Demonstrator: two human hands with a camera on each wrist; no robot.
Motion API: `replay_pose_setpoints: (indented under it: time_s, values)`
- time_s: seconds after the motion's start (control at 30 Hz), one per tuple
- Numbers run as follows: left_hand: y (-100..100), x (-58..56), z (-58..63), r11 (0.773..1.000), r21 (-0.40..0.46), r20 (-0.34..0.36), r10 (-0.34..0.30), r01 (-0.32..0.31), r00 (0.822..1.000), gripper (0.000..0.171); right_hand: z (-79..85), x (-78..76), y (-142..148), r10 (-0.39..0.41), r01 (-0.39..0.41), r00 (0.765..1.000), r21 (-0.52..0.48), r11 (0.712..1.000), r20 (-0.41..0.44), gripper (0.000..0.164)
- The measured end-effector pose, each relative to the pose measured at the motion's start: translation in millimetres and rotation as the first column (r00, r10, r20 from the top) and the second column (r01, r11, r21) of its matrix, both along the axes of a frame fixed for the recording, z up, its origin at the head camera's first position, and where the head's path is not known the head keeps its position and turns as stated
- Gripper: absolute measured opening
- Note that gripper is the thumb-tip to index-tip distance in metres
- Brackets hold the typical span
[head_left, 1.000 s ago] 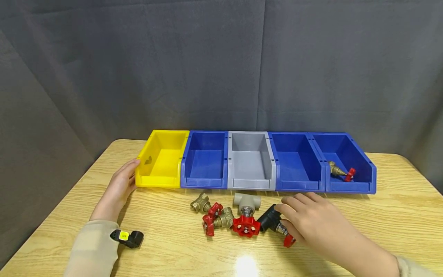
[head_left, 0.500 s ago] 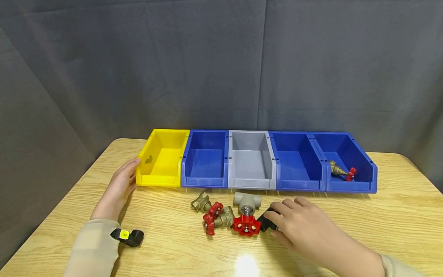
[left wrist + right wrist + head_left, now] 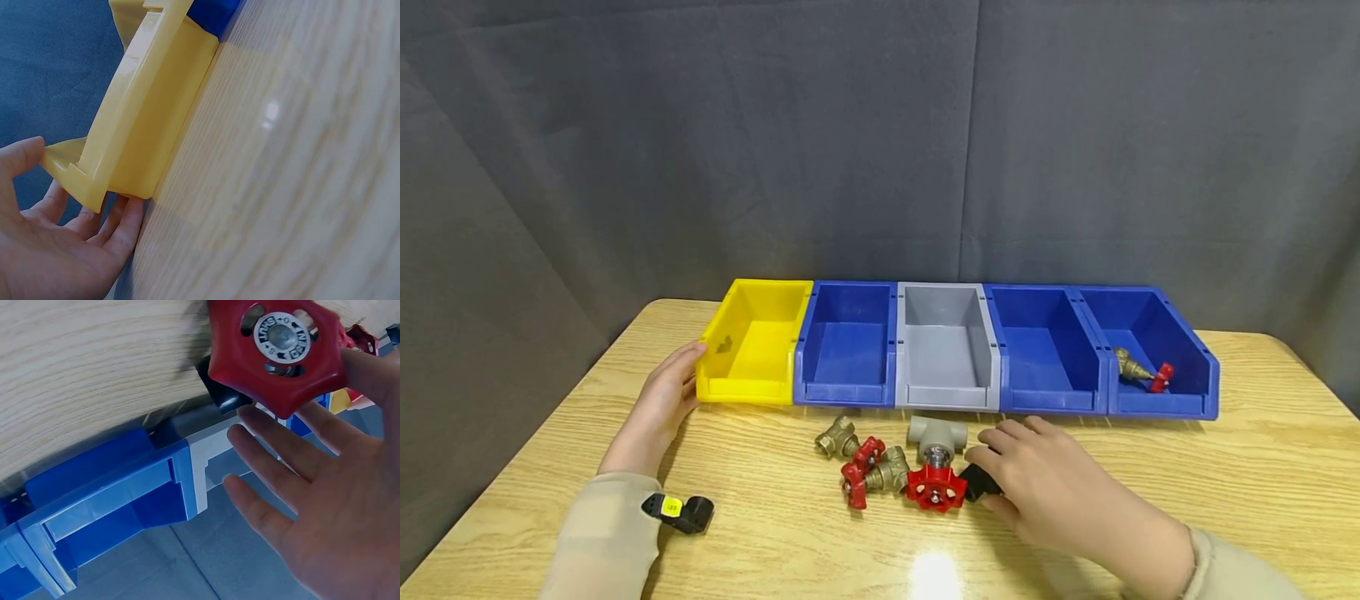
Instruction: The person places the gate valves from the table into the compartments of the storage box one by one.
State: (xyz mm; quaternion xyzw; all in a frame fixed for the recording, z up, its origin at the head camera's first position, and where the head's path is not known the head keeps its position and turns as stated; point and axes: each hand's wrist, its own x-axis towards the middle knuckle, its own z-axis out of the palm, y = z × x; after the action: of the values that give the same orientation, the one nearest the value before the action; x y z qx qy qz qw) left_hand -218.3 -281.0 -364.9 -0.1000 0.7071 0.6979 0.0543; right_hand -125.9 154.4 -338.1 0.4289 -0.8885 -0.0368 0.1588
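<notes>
My left hand (image 3: 662, 396) holds the front left corner of a yellow bin (image 3: 745, 390); in the left wrist view the thumb is at its rim and the fingers are against its side. My right hand (image 3: 1052, 483) is over a black tee-shaped valve (image 3: 979, 482), thumb on one side and index finger on the other. Its red handwheel (image 3: 275, 356) shows in the right wrist view, while the palm hides it from the head. Left of it lie a grey plastic valve (image 3: 936, 437) with a red wheel and two brass valves (image 3: 891, 469) with red handles.
Right of the yellow bin stand a blue bin (image 3: 844, 393), a grey bin (image 3: 947, 398) and two more blue bins (image 3: 1052, 403) in one row. A brass valve (image 3: 1131, 367) lies in the rightmost bin. A grey curtain (image 3: 880, 150) hangs behind the table (image 3: 760, 533).
My right hand has moved left and closed in around the black valve, covering its red handwheel in the head view. The left hand stays at the yellow bin.
</notes>
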Motion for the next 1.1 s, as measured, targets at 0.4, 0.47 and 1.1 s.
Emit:
replay_pose_setpoints:
  time_s: [0.4, 0.47, 1.1]
  values:
    - [1, -2.2, -1.0, 1.000, 0.000, -0.013, -0.005, 0.005, 1.000, 0.069, -5.7, -9.8, -8, -0.097, 0.087, 0.989, 0.094, 0.992, 0.108, 0.039]
    - [1, -2.7, -0.8, 1.000, 0.006, -0.007, -0.004, 0.004, 1.000, 0.069, -7.3, -9.6, -9, -0.116, 0.103, 0.985, 0.107, 0.989, 0.126, 0.039]
    - [-1, 1.0, 1.4, 1.000, -0.013, -0.010, -0.011, 0.011, 1.000, 0.073, -5.0, -11.9, -5, -0.056, 0.049, 0.995, 0.079, 0.996, 0.086, 0.039]
